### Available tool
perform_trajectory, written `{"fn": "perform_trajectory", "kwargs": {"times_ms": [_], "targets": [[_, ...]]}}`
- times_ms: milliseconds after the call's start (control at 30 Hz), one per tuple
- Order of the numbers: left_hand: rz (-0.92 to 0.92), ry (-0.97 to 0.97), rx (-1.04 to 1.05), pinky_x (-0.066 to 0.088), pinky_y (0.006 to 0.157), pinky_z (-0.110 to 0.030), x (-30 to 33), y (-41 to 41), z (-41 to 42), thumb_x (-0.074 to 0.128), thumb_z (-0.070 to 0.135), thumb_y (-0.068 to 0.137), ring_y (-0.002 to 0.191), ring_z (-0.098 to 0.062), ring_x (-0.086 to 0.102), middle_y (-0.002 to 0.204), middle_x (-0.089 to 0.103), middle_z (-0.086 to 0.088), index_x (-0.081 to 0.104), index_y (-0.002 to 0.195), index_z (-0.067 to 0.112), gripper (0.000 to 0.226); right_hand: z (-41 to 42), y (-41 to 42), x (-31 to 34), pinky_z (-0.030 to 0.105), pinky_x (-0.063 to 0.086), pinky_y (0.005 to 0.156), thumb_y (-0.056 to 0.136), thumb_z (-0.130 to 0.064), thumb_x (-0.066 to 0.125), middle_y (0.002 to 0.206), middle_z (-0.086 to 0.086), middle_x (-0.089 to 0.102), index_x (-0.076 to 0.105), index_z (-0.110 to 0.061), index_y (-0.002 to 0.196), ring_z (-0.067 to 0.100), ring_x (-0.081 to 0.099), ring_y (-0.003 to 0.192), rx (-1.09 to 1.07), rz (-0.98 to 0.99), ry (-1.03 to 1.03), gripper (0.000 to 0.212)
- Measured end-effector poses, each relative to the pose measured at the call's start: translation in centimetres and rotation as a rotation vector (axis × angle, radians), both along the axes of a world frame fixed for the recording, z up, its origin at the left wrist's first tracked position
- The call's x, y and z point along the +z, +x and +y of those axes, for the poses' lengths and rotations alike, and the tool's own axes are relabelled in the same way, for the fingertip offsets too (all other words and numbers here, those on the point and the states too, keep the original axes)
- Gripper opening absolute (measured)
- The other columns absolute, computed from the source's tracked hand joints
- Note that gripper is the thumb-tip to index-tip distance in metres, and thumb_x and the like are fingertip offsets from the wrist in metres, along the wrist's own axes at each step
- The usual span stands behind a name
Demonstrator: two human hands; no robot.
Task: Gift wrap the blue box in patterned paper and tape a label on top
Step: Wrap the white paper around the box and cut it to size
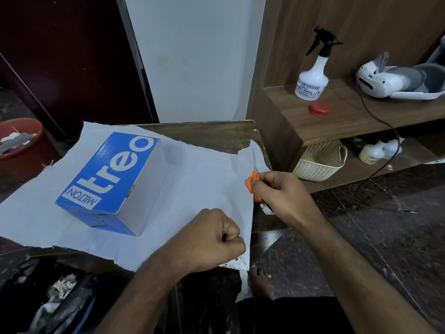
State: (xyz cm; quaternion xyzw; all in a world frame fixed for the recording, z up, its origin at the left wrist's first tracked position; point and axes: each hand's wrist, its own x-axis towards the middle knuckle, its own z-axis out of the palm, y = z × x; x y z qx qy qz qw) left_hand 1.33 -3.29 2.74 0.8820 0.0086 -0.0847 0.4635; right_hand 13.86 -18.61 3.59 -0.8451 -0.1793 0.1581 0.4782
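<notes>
The blue box (108,182) with white lettering lies on a sheet of wrapping paper (192,179) spread blank side up on a small dark table (216,133). A bit of the printed pattern shows at the sheet's near right corner. My right hand (279,191) grips orange-handled scissors (253,179) at the sheet's right edge, blades pointing away from me along that edge. My left hand (216,237) is closed on the paper's near right edge, right of the box.
A wooden shelf unit stands at the right with a white spray bottle (313,75), a red lid (319,109) and a white headset (390,80). A cream basket (320,160) sits beneath it. A red tub (19,138) is at the left.
</notes>
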Motion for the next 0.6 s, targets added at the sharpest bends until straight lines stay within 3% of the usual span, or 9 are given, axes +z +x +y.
{"fn": "perform_trajectory", "kwargs": {"times_ms": [367,500,600], "targets": [[0.016,0.08,-0.003,0.026,0.051,-0.026,0.3,-1.1,1.0,0.063,0.01,0.088,0.048,-0.012,0.024,0.051,0.024,-0.003,0.028,0.055,0.006,0.048,0.5,0.0,-0.3,0.026,0.05,0.061,0.098,-0.042,0.065,0.074,-0.002,0.075,0.078,-0.016,0.083,0.01,0.068,0.066,0.032,0.014,-0.011,0.033],[0.011,0.085,0.01,0.026,0.052,-0.028,0.3,-1.2,1.2,0.063,0.009,0.087,0.048,-0.012,0.022,0.051,0.022,-0.002,0.026,0.055,0.007,0.048,0.6,-0.1,-0.4,0.013,0.041,0.053,0.1,-0.037,0.064,0.067,-0.002,0.071,0.077,-0.013,0.078,0.001,0.058,0.056,0.027,-0.007,-0.017,0.035],[0.01,0.081,0.003,0.025,0.053,-0.03,0.3,-1.2,1.2,0.062,0.009,0.087,0.05,-0.013,0.021,0.052,0.022,-0.004,0.026,0.056,0.007,0.048,0.7,-0.2,-0.5,0.015,0.044,0.057,0.099,-0.04,0.065,0.072,-0.004,0.075,0.08,-0.015,0.085,0.003,0.065,0.062,0.01,-0.003,-0.008,0.032]]}}
